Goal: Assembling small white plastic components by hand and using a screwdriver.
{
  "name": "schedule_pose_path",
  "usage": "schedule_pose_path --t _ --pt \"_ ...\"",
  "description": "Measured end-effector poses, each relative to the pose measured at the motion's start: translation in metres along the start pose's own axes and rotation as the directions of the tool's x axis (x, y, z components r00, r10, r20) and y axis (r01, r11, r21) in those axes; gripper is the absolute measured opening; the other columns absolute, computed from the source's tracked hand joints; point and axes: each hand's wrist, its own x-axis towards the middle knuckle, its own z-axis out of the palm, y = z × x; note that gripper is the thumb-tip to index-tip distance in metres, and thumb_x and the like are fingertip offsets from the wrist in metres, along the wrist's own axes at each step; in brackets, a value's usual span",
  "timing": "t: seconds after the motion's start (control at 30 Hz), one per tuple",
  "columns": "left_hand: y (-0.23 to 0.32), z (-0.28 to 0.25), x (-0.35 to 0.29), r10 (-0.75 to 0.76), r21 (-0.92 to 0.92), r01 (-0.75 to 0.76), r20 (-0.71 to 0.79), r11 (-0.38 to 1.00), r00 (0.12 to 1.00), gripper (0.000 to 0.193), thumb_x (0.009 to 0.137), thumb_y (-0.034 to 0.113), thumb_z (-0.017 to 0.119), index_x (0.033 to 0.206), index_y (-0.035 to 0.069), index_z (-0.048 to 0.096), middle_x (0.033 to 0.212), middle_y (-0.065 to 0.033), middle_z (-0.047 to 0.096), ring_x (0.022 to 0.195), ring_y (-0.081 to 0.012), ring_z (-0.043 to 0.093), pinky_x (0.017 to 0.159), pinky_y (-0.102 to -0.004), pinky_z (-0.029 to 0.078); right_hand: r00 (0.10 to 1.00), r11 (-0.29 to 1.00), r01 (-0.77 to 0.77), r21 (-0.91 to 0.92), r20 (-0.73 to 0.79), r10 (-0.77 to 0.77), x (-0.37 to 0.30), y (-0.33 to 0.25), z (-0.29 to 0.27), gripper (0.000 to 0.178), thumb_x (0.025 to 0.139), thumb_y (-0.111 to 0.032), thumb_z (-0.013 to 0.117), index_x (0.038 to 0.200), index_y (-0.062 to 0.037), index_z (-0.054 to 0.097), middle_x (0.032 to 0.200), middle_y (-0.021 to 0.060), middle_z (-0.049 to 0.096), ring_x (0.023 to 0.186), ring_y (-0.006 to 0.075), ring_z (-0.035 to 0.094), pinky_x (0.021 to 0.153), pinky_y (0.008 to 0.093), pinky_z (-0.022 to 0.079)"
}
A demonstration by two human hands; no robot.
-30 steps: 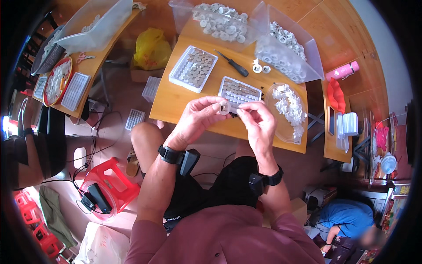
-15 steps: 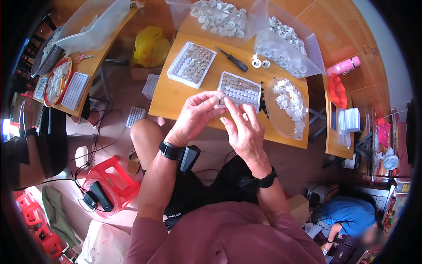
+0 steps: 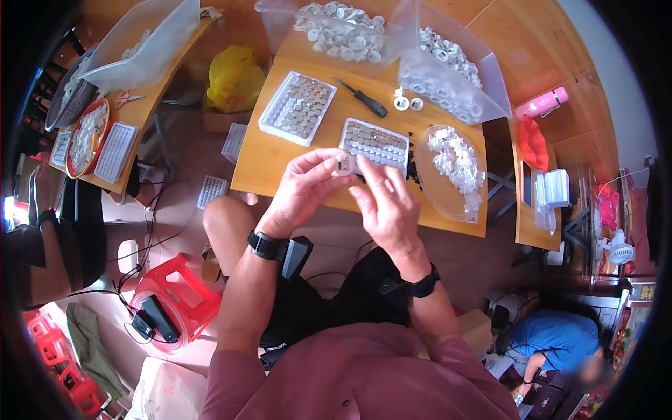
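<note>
My left hand (image 3: pixel 304 189) pinches a small round white plastic part (image 3: pixel 344 165) between thumb and fingertips, held up above the table's near edge. Close beside it is my right hand (image 3: pixel 392 213), its index fingertip at or near the part's right side and its thumb held apart, with nothing visible in its grasp. Just beyond the hands lies a white tray (image 3: pixel 376 145) with round silvery discs like coin cells in its far rows. A second white tray (image 3: pixel 297 108) at the left holds more of these discs.
A dark-handled screwdriver (image 3: pixel 362 98) and loose white round parts (image 3: pixel 401 103) lie on the wooden table (image 3: pixel 255 168). Clear bins (image 3: pixel 455 70) of white parts stand behind. A round clear lid (image 3: pixel 437 199) at the right holds white pieces. A red stool (image 3: pixel 185 294) stands lower left.
The white part has turned so that its face shows more, and the right index fingertip has shifted slightly lower beside it. The whole view has moved a little.
</note>
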Motion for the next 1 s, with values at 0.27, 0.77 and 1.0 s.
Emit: schedule_pose_path --t 0.27,0.77,1.0 --pt "-0.003 -0.003 0.006 0.094 -0.073 -0.096 -0.04 0.993 0.995 0.028 0.098 0.016 0.06 0.121 -0.001 0.061 0.111 -0.0104 0.068 0.101 -0.023 0.067 0.097 -0.0362 0.052 0.984 0.979 -0.142 -0.149 0.091 0.156 0.016 0.051 -0.001 0.041 0.08 0.006 0.063 0.115 -0.0131 0.069 0.096 0.0087 0.058 0.074 0.0275 0.065 0.06 0.0386 0.053" --pt "-0.001 -0.002 0.006 0.087 -0.03 -0.088 -0.035 0.996 0.996 0.028 0.098 0.017 0.06 0.121 0.0 0.061 0.114 -0.0101 0.067 0.104 -0.0222 0.066 0.1 -0.0377 0.05 0.951 0.957 -0.292 0.008 0.112 0.289 0.031 0.049 0.002 0.018 0.083 -0.004 0.068 0.1 -0.0092 0.071 0.091 0.0088 0.064 0.08 0.0295 0.066 0.066 0.0393 0.053" --pt "-0.001 -0.002 0.006 0.036 -0.029 -0.036 0.004 0.999 0.999 0.028 0.097 0.017 0.061 0.119 -0.001 0.061 0.113 -0.011 0.067 0.105 -0.0255 0.066 0.1 -0.0372 0.051 0.922 0.932 -0.362 0.014 0.149 0.356 0.033 0.058 0.012 0.005 0.083 -0.01 0.07 0.087 -0.0079 0.072 0.087 0.009 0.068 0.08 0.0305 0.067 0.07 0.0401 0.052"
